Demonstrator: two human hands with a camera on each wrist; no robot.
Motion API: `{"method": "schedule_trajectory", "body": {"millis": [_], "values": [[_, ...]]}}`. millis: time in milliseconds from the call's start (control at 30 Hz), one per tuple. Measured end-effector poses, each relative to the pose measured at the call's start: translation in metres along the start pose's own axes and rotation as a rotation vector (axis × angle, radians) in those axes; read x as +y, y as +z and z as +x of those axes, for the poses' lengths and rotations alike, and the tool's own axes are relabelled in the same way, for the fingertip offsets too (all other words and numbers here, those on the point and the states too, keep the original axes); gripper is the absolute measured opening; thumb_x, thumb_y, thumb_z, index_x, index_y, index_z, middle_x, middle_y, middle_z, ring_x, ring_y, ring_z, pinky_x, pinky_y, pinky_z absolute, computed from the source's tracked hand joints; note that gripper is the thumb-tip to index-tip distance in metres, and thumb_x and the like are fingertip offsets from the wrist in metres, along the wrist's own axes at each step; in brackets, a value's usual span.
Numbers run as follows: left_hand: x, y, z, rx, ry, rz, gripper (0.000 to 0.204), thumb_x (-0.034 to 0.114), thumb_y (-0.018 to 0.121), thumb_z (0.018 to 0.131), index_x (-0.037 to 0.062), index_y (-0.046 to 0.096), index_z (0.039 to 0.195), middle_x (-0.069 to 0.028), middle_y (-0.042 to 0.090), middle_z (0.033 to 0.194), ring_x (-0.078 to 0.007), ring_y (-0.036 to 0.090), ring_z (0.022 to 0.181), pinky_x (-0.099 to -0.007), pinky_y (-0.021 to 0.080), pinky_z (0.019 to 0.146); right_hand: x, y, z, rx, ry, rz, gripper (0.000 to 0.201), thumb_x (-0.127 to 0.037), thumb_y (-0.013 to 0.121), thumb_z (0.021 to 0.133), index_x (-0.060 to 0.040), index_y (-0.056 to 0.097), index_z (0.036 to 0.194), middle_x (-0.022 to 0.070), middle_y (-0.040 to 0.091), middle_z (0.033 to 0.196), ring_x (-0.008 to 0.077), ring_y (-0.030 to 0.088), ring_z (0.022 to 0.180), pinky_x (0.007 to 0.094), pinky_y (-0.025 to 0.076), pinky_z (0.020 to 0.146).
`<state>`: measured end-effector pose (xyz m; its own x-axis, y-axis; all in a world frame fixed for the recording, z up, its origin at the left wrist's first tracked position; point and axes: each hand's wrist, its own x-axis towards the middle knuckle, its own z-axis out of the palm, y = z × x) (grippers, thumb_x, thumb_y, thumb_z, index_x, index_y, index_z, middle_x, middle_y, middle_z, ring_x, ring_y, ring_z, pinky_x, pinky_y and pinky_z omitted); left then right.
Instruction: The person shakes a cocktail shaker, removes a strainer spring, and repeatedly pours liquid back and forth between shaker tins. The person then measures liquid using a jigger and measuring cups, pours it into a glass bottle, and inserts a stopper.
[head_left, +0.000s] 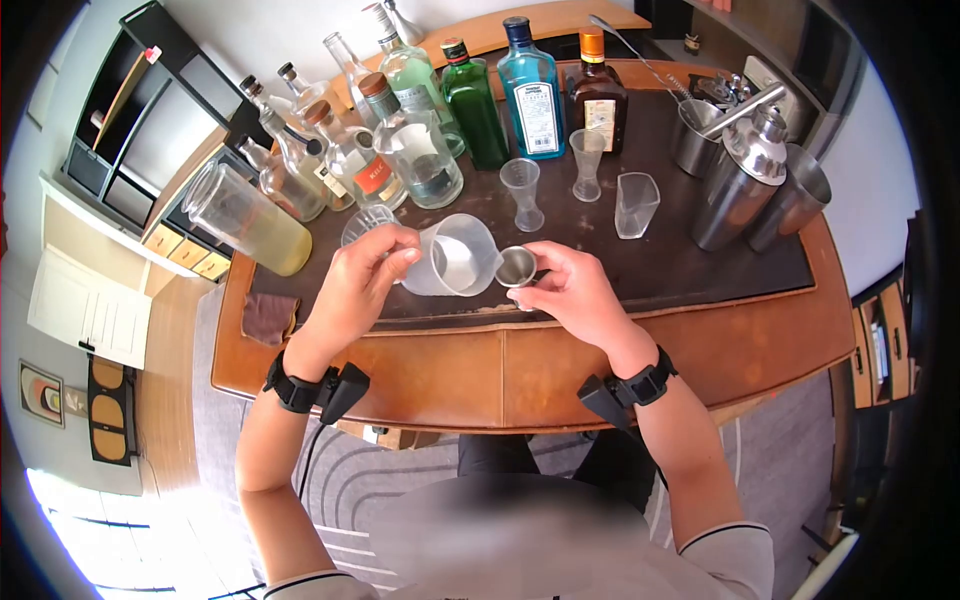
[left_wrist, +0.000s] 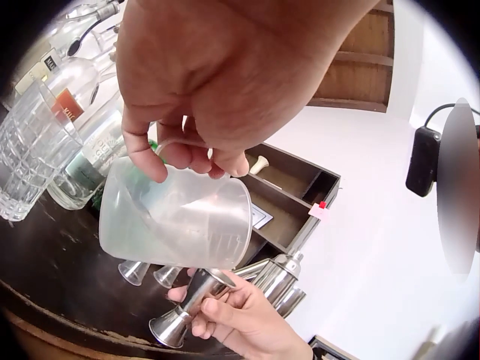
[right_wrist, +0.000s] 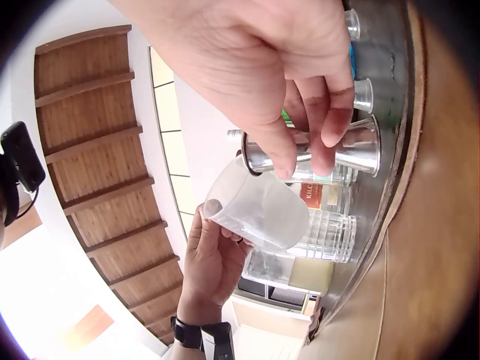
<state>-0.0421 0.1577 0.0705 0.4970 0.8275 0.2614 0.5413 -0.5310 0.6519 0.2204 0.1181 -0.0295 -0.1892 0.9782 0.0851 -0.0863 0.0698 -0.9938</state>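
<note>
My left hand (head_left: 360, 280) grips a translucent plastic measuring cup (head_left: 462, 262) by its handle. The cup is tipped sideways, its mouth turned toward a steel double-ended jigger (head_left: 516, 268). Thumb and fingers of my right hand (head_left: 575, 298) pinch that jigger around its waist, as the right wrist view shows. In the left wrist view, the cup's rim (left_wrist: 241, 225) comes right at the jigger's upper mouth (left_wrist: 219, 277). Marks are moulded on the cup's wall. Behind my left hand stands a cut-glass tumbler (left_wrist: 34, 150), partly hidden by it in the head view.
Several bottles line the back, including a blue one (head_left: 532, 90) and a green one (head_left: 474, 110). A pitcher of yellowish liquid (head_left: 270, 235) stands left, above a brown cloth (head_left: 268, 318). Clear measures (head_left: 524, 195) stand mid-table; a steel shaker (head_left: 740, 180) and tins are right.
</note>
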Motion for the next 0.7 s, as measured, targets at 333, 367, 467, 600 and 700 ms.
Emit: {"method": "schedule_trajectory", "body": {"millis": [333, 367, 467, 600, 700], "values": [[0.016, -0.008, 0.006, -0.056, 0.078, 0.123, 0.014, 0.013, 0.061, 0.101, -0.0003, 0.061, 0.103, -0.0075, 0.062, 0.088, -0.0157, 0.060, 0.075, -0.0299, 0.050, 0.070, 0.007, 0.004, 0.000, 0.005, -0.037, 0.052, 0.045, 0.001, 0.077, 0.084, 0.0046, 0.062, 0.126, 0.0086, 0.071, 0.102, 0.0096, 0.070, 0.079, 0.0240, 0.056, 0.067], [0.019, -0.008, 0.007, -0.053, 0.082, 0.138, 0.013, 0.012, 0.063, 0.098, -0.0001, 0.062, 0.103, -0.0112, 0.064, 0.089, -0.0239, 0.063, 0.078, -0.0339, 0.051, 0.071, 0.004, 0.004, 0.000, -0.002, -0.021, 0.036, 0.045, 0.002, 0.076, 0.085, 0.0049, 0.061, 0.127, 0.0081, 0.071, 0.105, 0.0091, 0.069, 0.080, 0.0240, 0.057, 0.069], [0.025, -0.009, 0.009, -0.055, 0.087, 0.160, 0.013, 0.012, 0.066, 0.095, 0.0002, 0.064, 0.102, -0.0153, 0.067, 0.091, -0.0337, 0.065, 0.081, -0.0387, 0.052, 0.073, -0.001, 0.004, -0.002, -0.014, 0.003, 0.011, 0.045, 0.004, 0.074, 0.085, 0.0051, 0.060, 0.128, 0.0076, 0.070, 0.108, 0.0084, 0.068, 0.080, 0.0238, 0.057, 0.071], [0.023, -0.010, 0.011, -0.072, 0.152, 0.190, 0.012, 0.011, 0.063, 0.098, 0.0005, 0.061, 0.102, -0.0086, 0.062, 0.086, -0.0193, 0.058, 0.075, -0.0314, 0.048, 0.071, 0.003, 0.005, -0.001, -0.004, -0.020, 0.020, 0.043, -0.001, 0.076, 0.085, 0.0046, 0.062, 0.126, 0.0072, 0.071, 0.098, 0.0088, 0.069, 0.077, 0.0235, 0.056, 0.068], [0.025, -0.012, 0.012, -0.082, 0.158, 0.193, 0.012, 0.012, 0.064, 0.098, 0.0006, 0.061, 0.102, -0.0094, 0.062, 0.086, -0.0212, 0.058, 0.076, -0.0322, 0.048, 0.072, 0.006, 0.005, 0.000, -0.010, -0.032, 0.018, 0.043, -0.001, 0.076, 0.086, 0.0048, 0.062, 0.126, 0.0070, 0.071, 0.097, 0.0085, 0.069, 0.077, 0.0232, 0.056, 0.068]]}}
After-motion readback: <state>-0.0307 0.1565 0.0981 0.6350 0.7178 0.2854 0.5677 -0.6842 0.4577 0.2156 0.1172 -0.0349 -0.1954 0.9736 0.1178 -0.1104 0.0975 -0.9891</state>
